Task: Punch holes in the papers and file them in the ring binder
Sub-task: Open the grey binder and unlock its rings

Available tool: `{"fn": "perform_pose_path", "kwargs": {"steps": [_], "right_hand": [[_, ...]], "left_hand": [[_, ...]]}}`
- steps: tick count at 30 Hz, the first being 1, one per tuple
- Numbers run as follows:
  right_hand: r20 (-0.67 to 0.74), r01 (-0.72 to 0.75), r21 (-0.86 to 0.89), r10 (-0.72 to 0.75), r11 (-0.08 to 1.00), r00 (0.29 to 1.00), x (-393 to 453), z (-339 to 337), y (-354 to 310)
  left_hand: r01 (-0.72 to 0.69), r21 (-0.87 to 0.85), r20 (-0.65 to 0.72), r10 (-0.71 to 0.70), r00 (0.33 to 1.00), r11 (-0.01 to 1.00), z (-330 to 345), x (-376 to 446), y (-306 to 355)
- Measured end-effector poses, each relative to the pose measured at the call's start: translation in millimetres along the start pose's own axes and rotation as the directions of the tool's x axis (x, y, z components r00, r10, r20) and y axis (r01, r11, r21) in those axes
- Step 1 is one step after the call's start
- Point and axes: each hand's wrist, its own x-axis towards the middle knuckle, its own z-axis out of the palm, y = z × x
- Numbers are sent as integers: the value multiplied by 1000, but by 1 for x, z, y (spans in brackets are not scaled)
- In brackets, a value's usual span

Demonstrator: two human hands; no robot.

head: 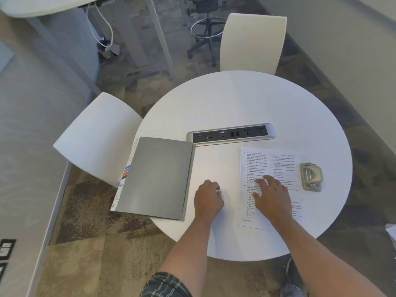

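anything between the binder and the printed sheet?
Head view: only the left hand, curled on the bare white table between the grey binder and the printed sheet. Nothing else there.

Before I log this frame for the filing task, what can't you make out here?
Head view only:
- Grey binder: closed cover hides the rings and any filed sheets.
- Printed paper: text too small to read; right hand covers its middle, so the sheet count is unclear.
- Left hand: curled, knuckles hide the fingertips.
- Hole punch: slot not visible.
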Motion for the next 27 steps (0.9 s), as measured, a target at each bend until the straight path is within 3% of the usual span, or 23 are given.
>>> {"fn": "perform_pose_path", "kwargs": {"steps": [5,9,13,21,27], "right_hand": [[93,166,281,-199,945,976,-14,18,-59],[249,92,464,-229,881,941,-21,36,-105],[348,61,514,-273,856,897,-23,50,-146],[353,117,468,-307,876,884,-19,71,-178],[295,123,477,-290,871,910,-18,80,-180]], "left_hand": [[98,119,-207,-71,976,988,-12,-24,-51],[212,173,-263,-162,951,962,-25,-43,-78],[262,209,-215,-218,952,942,-33,-60,-99],[73,397,-55,-56,997,915,-45,-67,-130],[-16,414,-10,22,1000,910,-50,-67,-139]]}}
